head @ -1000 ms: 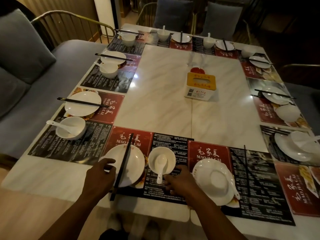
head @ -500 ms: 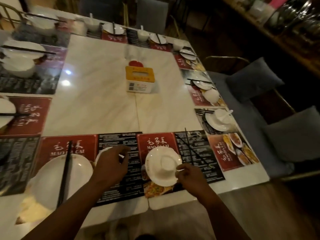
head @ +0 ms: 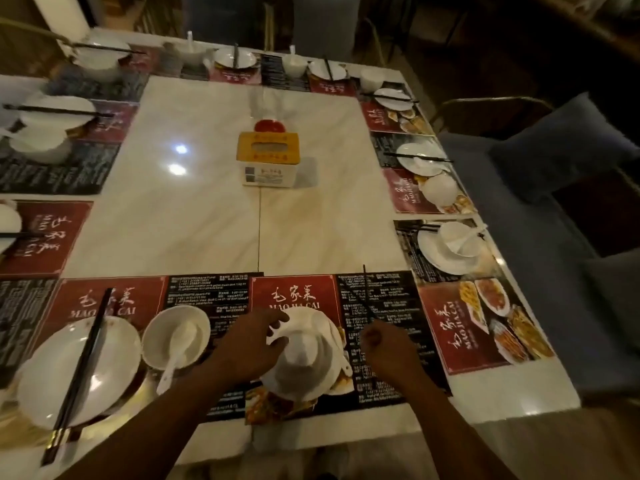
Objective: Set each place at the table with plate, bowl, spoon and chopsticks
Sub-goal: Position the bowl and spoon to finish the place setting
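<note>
An upturned white bowl (head: 304, 358) sits on a white plate (head: 334, 388) on the placemat right in front of me. My left hand (head: 252, 346) curls around the bowl's left side, fingers and thumb on it. A white spoon (head: 346, 365) lies partly hidden at the plate's right rim. My right hand (head: 386, 349) is pinched shut on the near end of black chopsticks (head: 366, 296), which point away across the mat. To the left is a set place: a plate (head: 41, 386) with chopsticks (head: 85, 365) across it, and a bowl (head: 157, 336) holding a spoon (head: 178, 342).
A yellow tissue box (head: 267, 157) stands at the table's middle. Set places with plates, bowls and chopsticks line the far, left and right edges; the nearest on the right is a plate with a bowl (head: 448, 249). A grey sofa with cushions (head: 554, 143) runs along the right side.
My view has swung right from the left place. My left hand moved from the left bowl onto the upturned bowl. My right hand left the plate's rim and closed on the chopsticks.
</note>
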